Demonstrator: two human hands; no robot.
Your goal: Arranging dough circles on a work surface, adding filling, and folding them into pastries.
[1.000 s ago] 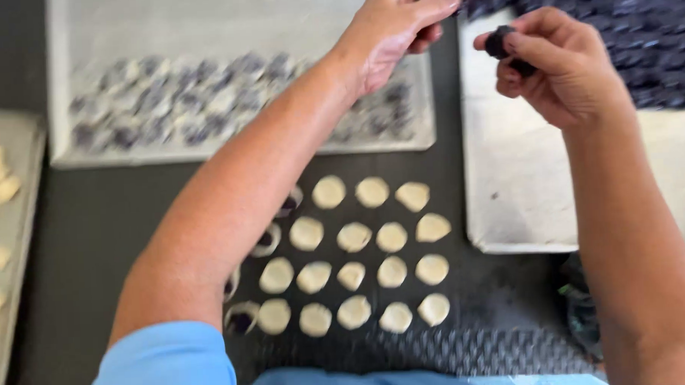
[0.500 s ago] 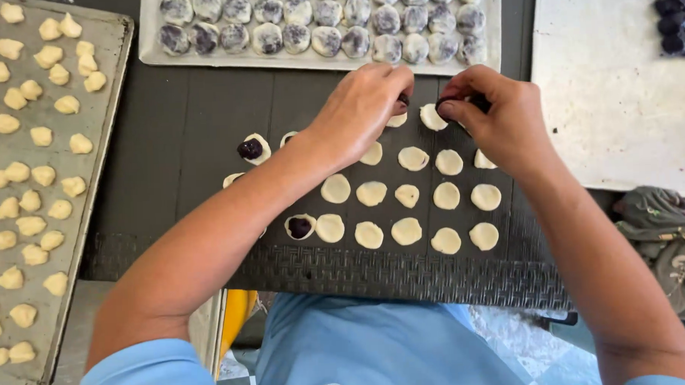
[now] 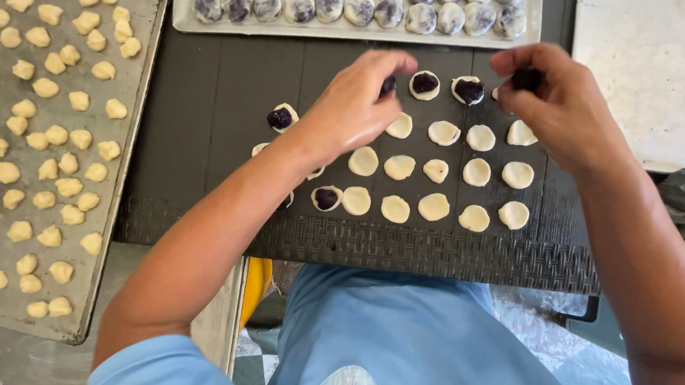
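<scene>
At far left we see a grey metal baking tray [image 3: 132,139] of small pale dough lumps, parked within reach. On the dark woven mat [image 3: 435,250] covering the bench, flat round dough discs [image 3: 399,167] lie in spaced rows, so each can take filling. Our left hand [image 3: 355,108] pinches a dark purple filling ball [image 3: 388,85] over them; our right hand [image 3: 559,101] has its fingers closed on another dark filling piece [image 3: 526,78]. A pale tray of filled rounds [image 3: 352,25] sits beyond.

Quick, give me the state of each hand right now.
Left hand: fingers pinched shut on a dark filling ball, above the dough discs.
Right hand: fingertips closed on a dark filling piece.
</scene>
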